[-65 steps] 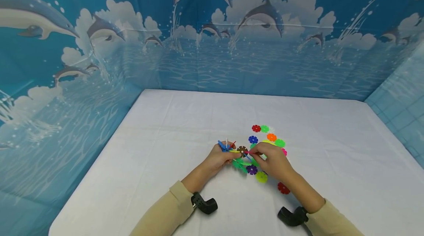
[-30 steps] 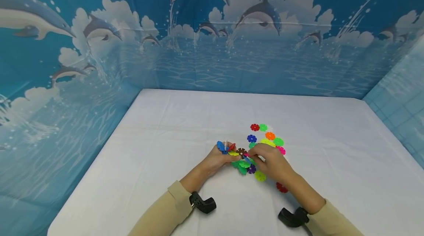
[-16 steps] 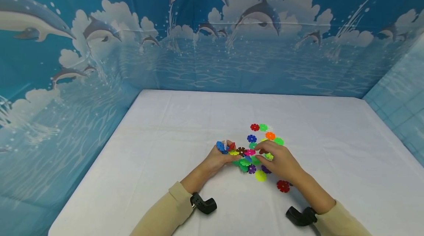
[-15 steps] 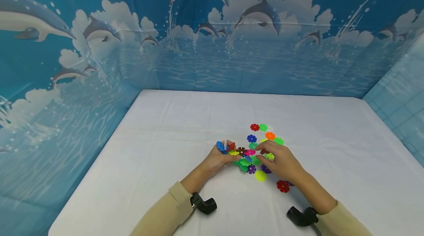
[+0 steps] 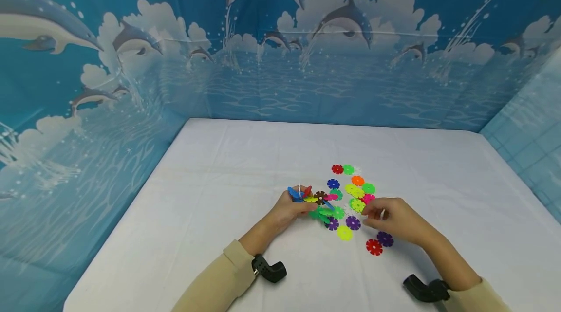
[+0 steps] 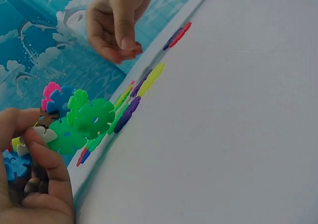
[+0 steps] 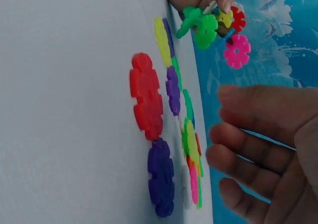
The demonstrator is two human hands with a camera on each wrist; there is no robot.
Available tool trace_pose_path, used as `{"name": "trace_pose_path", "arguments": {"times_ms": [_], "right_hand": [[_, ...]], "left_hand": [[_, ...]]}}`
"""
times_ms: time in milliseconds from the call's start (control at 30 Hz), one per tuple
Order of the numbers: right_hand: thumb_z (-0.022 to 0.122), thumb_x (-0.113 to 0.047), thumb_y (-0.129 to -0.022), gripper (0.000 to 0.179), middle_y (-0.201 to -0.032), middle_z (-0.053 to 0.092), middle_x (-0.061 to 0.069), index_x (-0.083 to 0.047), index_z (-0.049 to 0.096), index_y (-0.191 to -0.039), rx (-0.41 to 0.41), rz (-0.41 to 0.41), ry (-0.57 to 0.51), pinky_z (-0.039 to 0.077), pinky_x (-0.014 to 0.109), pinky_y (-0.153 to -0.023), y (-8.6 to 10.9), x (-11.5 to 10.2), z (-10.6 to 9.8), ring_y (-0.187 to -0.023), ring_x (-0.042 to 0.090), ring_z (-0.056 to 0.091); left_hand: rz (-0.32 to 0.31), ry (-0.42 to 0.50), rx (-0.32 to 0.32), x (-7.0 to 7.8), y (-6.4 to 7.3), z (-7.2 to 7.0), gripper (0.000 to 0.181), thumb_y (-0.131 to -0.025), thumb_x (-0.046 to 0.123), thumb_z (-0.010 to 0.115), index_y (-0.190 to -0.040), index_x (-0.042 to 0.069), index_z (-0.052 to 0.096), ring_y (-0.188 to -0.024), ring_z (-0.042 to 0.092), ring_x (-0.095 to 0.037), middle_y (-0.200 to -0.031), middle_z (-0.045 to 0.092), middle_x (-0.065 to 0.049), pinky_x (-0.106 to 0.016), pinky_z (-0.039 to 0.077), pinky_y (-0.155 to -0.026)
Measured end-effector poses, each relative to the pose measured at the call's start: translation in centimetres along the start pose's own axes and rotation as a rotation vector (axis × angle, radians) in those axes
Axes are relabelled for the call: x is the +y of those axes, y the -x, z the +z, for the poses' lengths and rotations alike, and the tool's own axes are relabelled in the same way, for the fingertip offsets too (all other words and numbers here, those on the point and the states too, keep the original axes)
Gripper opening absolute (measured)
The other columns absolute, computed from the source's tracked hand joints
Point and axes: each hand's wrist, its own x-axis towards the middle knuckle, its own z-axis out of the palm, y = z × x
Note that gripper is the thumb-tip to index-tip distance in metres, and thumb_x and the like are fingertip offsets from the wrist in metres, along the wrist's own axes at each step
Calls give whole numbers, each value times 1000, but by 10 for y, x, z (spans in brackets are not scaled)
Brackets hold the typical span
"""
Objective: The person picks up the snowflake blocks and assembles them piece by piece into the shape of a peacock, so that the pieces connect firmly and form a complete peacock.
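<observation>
Your left hand [image 5: 289, 208] pinches the joined disc cluster [image 5: 321, 198] above the white table [image 5: 210, 205], fingers curled around it. Your right hand [image 5: 392, 217] holds nothing, fingers loosely bent, near 1 red disc [image 5: 374, 247] and 1 purple disc [image 5: 385, 239]; loose discs [image 5: 344, 233] lie between your 2 hands.

The joined discs [image 6: 74, 127] in my left hand [image 5: 290, 209] are green, blue, pink, brown, red, yellow and white. At two o'clock from this hand, the far disc [image 5: 337, 169] is red and its neighbour [image 5: 348, 170] is light green. At four o'clock, a purple disc [image 5: 385, 239] is next to a red disc [image 5: 374, 247]. My sleeves [image 5: 215, 275] are plain beige, the tablecloth [image 5: 245, 156] plain white. At twelve o'clock, the backdrop [image 5: 280, 83] is blue, with grey dolphins and white clouds.
</observation>
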Motion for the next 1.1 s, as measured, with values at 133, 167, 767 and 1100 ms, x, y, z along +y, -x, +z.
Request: {"name": "trace_pose_path", "arguments": {"times_ms": [133, 167, 767, 1100], "right_hand": [[83, -26, -77, 25, -74, 58, -6, -12, 71, -94, -153, 54, -81, 49, 24, -61, 3, 6, -3, -70, 12, 52], [85, -26, -75, 27, -75, 57, -5, -13, 70, -93, -183, 70, -96, 49, 24, -61, 4, 6, -3, -70, 14, 52], [85, -21, -75, 29, -73, 57, 0, -11, 59, -83, -324, 108, -164, 47, 26, -58, 0, 12, 1, -67, 19, 53], [76, -16, -85, 24, -75, 61, 4, -5, 55, -89, -73, 73, -230, 52, 26, -61, -11, 5, -2, -65, 20, 58]], "left_hand": [[-3, 29, 3, 0, 0, 1, 22, -84, -6, 67, -98, 7, 55, -62, 46, -11, -75, 54, 1, -22, 40, -58], [-2, 31, 4, 1, 0, 1, 22, -84, -6, 66, -98, 7, 55, -62, 47, -11, -76, 55, 1, -22, 41, -59], [-31, 70, 32, 2, -1, 1, 30, -86, -7, 65, -113, -1, 54, -65, 50, -12, -87, 56, -4, -20, 47, -62], [-10, 52, 32, 1, -3, 2, 47, -85, -10, 65, -129, -8, 48, -55, 42, -8, -74, 51, 0, -19, 39, -52]]}}
